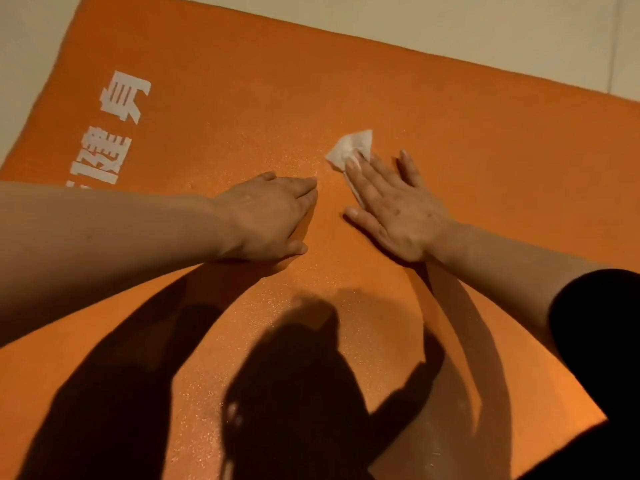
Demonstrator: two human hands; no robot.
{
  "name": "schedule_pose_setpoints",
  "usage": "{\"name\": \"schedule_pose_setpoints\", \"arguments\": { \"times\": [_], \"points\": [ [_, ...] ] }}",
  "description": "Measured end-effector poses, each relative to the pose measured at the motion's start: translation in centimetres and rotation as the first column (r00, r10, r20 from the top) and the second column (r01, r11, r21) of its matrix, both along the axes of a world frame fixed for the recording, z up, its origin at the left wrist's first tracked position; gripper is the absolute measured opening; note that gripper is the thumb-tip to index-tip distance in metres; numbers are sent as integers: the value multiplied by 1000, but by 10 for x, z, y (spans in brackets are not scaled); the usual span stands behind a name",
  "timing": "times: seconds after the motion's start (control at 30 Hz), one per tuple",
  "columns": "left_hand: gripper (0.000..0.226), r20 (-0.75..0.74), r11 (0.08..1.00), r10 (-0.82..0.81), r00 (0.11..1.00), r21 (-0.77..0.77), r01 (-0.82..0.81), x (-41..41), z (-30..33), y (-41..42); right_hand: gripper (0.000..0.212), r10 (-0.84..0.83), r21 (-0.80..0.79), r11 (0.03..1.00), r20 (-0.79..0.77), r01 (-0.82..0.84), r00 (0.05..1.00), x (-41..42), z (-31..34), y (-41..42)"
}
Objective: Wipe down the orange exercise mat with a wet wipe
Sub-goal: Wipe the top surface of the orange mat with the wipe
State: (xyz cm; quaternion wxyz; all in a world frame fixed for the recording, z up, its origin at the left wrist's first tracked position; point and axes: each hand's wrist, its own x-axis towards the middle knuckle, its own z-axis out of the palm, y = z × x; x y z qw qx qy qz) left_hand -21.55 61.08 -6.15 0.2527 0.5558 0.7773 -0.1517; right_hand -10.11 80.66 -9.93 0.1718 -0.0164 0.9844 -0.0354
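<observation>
**Mat under both our hands**

The mat point(415, 98) lies flat on the pale floor point(450, 15). Our right hand point(391, 206) presses the wipe point(349, 147) down on it, fingers straight and a bit spread. Our left hand point(270, 216) lies flat just beside, fingers pressed together. White letters point(117, 98) sit far left.

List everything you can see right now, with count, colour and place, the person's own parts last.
mat: one, orange, spread across most of the view
lettering: white characters, printed on the mat's left part
wipe: one, white, on the mat under the right fingertips
floor: pale, beyond the mat's far edge
left hand: one, flat on the mat, centre
right hand: one, fingers straight, pressing the wipe
dark sleeve: one, right edge
</observation>
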Motion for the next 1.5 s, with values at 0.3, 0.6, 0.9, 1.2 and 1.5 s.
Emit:
{"name": "schedule_pose_setpoints", "arguments": {
  "times": [0.3,0.6,0.9,1.2,1.5],
  "points": [
    [86,11,984,103,995,142,-104,-14,-7,36,70,-346,-156,933,-152,324,926,-10,4,-7],
    [88,9,973,117,993,201,-116,-30,-15,46,69,-318,-155,942,-129,297,940,-19,1,-5],
    [96,22,982,63,998,179,-66,-40,-28,53,77,-270,-170,951,-42,259,962,20,-2,-19],
    [89,-88,990,-17,996,138,29,-38,-21,61,70,-317,-223,927,-39,301,948,-94,-5,16],
    [96,-68,988,-34,997,151,44,-44,-25,57,77,-288,-153,950,-86,273,954,-21,-2,43]
  ]
}}
